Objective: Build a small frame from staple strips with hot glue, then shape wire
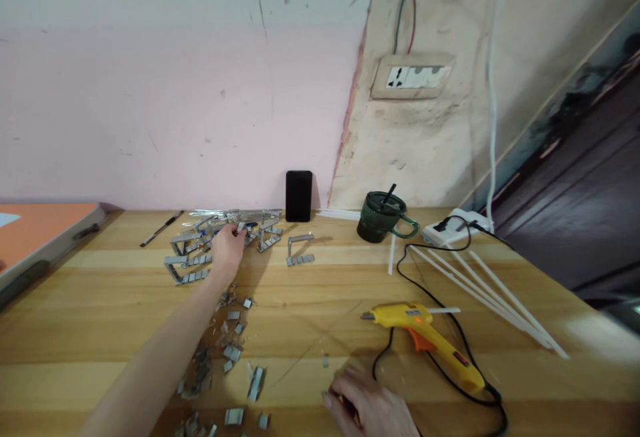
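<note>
My left hand point(227, 247) reaches far across the wooden table point(320, 290) into a pile of small mirror pieces point(225, 223) near the wall, fingers curled on one piece at its fingertips. Glued mirror frames point(187, 269) lie left of it, and another frame point(300, 250) stands to its right. My right hand point(370, 407) rests near the front edge, fingers bent down on the table, next to a yellow glue gun point(425, 340) lying on its side. Loose mirror bits point(225, 357) are scattered under my left forearm.
A black phone point(299, 195) leans on the wall. A dark green cup point(381, 217) with a straw stands beside it. White glue sticks point(480, 290) and a white power strip point(455, 229) lie right. A pen point(161, 228) and an orange board point(35, 230) are left.
</note>
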{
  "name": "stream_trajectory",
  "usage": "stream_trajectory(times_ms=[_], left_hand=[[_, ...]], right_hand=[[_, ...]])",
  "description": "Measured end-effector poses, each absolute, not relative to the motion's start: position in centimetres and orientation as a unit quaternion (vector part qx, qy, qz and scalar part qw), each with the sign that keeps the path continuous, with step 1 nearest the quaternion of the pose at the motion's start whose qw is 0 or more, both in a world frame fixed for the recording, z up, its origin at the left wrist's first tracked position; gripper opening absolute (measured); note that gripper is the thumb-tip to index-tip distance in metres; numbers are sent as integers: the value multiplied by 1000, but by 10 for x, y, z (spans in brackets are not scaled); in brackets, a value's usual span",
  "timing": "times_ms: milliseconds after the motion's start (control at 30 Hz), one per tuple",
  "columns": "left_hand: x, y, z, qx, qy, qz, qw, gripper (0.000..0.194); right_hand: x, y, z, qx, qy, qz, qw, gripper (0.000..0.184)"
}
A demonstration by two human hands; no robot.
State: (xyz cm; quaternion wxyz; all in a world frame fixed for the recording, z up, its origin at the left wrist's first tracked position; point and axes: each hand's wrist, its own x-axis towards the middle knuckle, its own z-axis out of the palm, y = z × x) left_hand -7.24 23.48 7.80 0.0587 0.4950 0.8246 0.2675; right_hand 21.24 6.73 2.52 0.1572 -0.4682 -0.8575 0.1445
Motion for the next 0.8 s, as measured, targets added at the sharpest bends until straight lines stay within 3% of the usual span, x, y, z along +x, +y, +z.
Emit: stream_trajectory(times_ms=[267,467,633,800], left_hand=[[-78,219,108,494,804,326,56,29],[-77,166,151,511,756,397,102,25],[-65,99,171,549,691,425,204,27],[-45,52,159,519,624,424,401,26]], right_hand=[[210,66,31,-465,-861,146,145,16],[211,67,37,-478,-843,180,166,17],[216,67,67,-465,-800,276,258,16],[212,66,115,-426,-760,336,358,14]])
